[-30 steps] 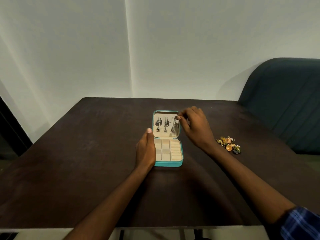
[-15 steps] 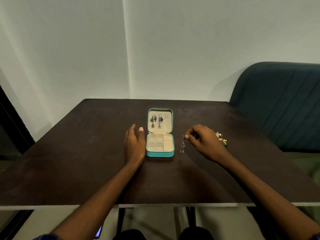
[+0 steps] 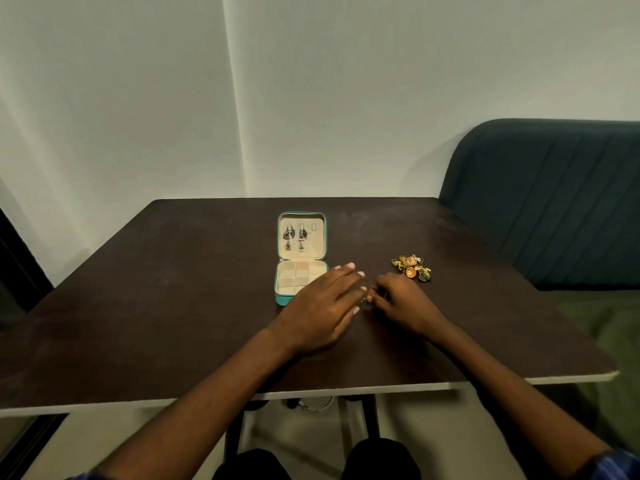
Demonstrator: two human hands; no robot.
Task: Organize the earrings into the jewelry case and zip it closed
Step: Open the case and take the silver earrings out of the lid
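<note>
The left hand [image 3: 320,308] has crossed, fingers flat, to the right hand [image 3: 403,306] pinching a small silver earring [image 3: 364,300] beside the open teal zip case [image 3: 301,258]; lid partly hung, gold earring heap [image 3: 412,268] unsorted, zipping remains.

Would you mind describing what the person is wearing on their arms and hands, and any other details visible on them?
Both forearms are bare. The left hand and right hand wear no gloves, and no rings, watch or bracelets are visible. The fingers of the left hand have short, pale nails. A blue checked sleeve shows at the lower right edge of the view, on the right arm, and a sliver of similar blue fabric sits at the bottom left.
</note>
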